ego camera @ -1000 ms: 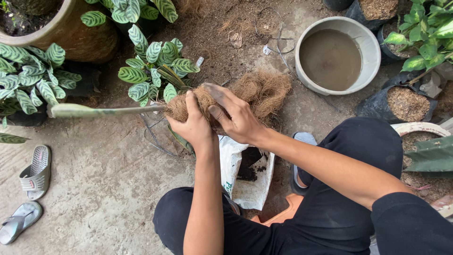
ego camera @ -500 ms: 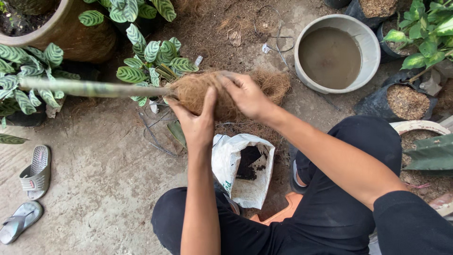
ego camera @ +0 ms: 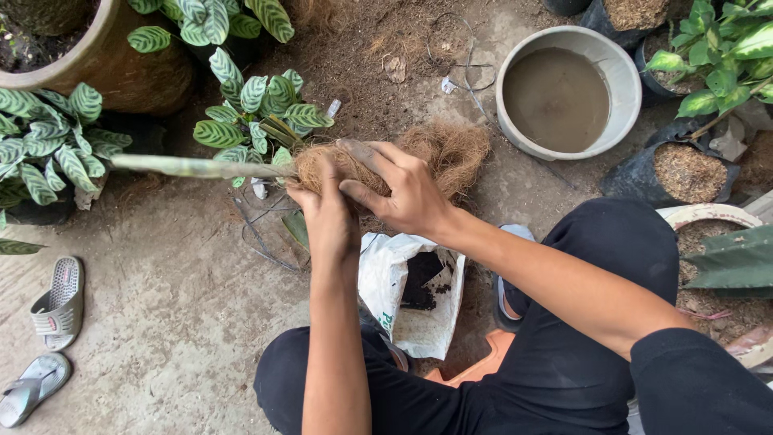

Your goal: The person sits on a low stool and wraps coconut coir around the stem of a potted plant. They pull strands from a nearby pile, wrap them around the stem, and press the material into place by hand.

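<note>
A thick pale green plant stem [ego camera: 193, 167] lies level, pointing left, held up over the ground. Its right end is wrapped in brown coconut fibre [ego camera: 447, 149]. My left hand [ego camera: 326, 211] grips the fibre bundle from below, where the stem enters it. My right hand [ego camera: 398, 189] lies over the top of the bundle with fingers spread, pressing the fibre around it. Loose fibre sticks out to the right of my right hand. Below my hands a white plastic bag [ego camera: 394, 294] holding dark soil stands open.
A grey bowl of muddy water [ego camera: 600, 56] stands at the upper right. Striped-leaf potted plants [ego camera: 258, 109] and a large clay pot [ego camera: 121, 64] are at the upper left. Black grow bags [ego camera: 684, 173] sit at the right. Two grey sandals [ego camera: 56, 302] lie at the lower left. Thin wire [ego camera: 258, 234] lies on the ground.
Both hands, the stem and the fibre bundle have moved slightly up. My right hand has shifted over the top of the bundle.
</note>
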